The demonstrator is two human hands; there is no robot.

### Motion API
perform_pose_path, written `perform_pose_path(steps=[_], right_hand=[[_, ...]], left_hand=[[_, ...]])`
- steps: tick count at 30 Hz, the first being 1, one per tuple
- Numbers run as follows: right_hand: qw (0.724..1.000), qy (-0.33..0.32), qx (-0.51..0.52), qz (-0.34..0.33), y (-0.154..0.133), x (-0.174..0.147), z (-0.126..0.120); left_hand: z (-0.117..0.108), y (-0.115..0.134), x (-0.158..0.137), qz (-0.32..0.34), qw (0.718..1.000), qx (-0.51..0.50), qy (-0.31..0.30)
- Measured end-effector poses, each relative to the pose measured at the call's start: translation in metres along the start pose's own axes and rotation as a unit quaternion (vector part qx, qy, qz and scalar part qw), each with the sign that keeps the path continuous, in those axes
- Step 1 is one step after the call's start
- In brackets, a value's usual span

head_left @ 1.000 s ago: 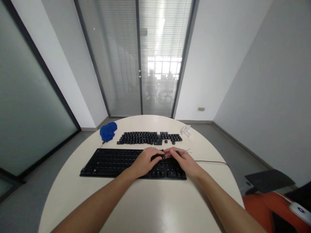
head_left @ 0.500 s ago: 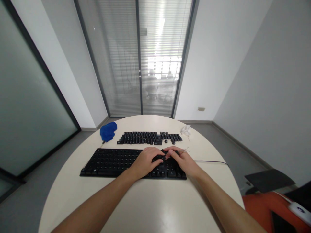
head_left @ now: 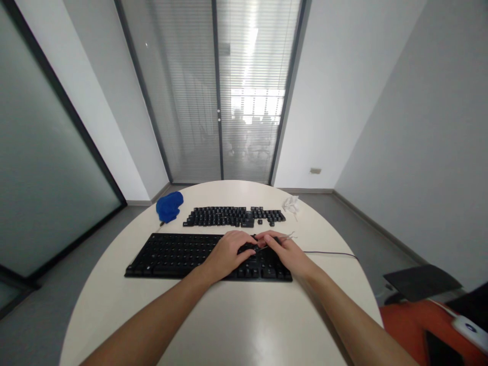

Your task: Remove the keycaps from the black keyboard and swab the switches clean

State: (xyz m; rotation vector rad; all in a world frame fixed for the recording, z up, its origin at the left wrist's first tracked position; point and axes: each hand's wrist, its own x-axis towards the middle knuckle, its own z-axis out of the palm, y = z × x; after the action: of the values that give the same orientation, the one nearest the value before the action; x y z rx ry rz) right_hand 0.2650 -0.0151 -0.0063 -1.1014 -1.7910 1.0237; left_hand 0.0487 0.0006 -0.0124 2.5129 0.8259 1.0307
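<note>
A black keyboard (head_left: 171,254) lies on the round table, most of its keycaps off and some still at the lower right. My left hand (head_left: 230,254) rests palm down over its right half, thumb and forefinger apart, with nothing seen between them. Beside it my right hand (head_left: 286,252) is closed in a pinch over the number-pad side. A thin whitish twisted strip (head_left: 288,236) sticks out behind its fingers. The pinched end of the strip is mostly hidden. The fingertips of both hands come close together.
Loose black keycaps (head_left: 219,216) stand in rows behind the keyboard. A blue cloth (head_left: 169,206) lies at the back left, a crumpled white tissue (head_left: 291,204) at the back right. A cable (head_left: 331,253) runs right across the table (head_left: 236,325). An orange chair (head_left: 407,328) stands to the right.
Very little differs. The fingertips of my right hand have shifted slightly, and the whitish strip has moved a touch with them. My left hand stays in place.
</note>
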Motion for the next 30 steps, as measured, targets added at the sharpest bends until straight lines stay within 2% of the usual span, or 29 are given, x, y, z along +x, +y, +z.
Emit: perform_pose_path(steps=[13,22,25,30], right_hand=[[0.999,0.017,-0.031,-0.029,0.0079,0.0037,0.002],[0.997,0.008,-0.074,-0.028,-0.0008,0.0039,0.0037],[0.995,0.016,-0.087,-0.038,-0.0013,0.0031,0.0041],[0.99,0.028,-0.124,-0.069,-0.0012,0.0009,0.0014]], left_hand=[[0.001,0.0031,-0.0036,0.047,0.993,0.097,-0.038],[-0.0014,0.0047,-0.0022,0.051,0.996,0.055,-0.056],[-0.0013,0.0041,-0.0015,0.033,0.998,0.014,-0.044],[0.001,-0.0006,-0.0012,-0.044,0.999,-0.008,0.012]])
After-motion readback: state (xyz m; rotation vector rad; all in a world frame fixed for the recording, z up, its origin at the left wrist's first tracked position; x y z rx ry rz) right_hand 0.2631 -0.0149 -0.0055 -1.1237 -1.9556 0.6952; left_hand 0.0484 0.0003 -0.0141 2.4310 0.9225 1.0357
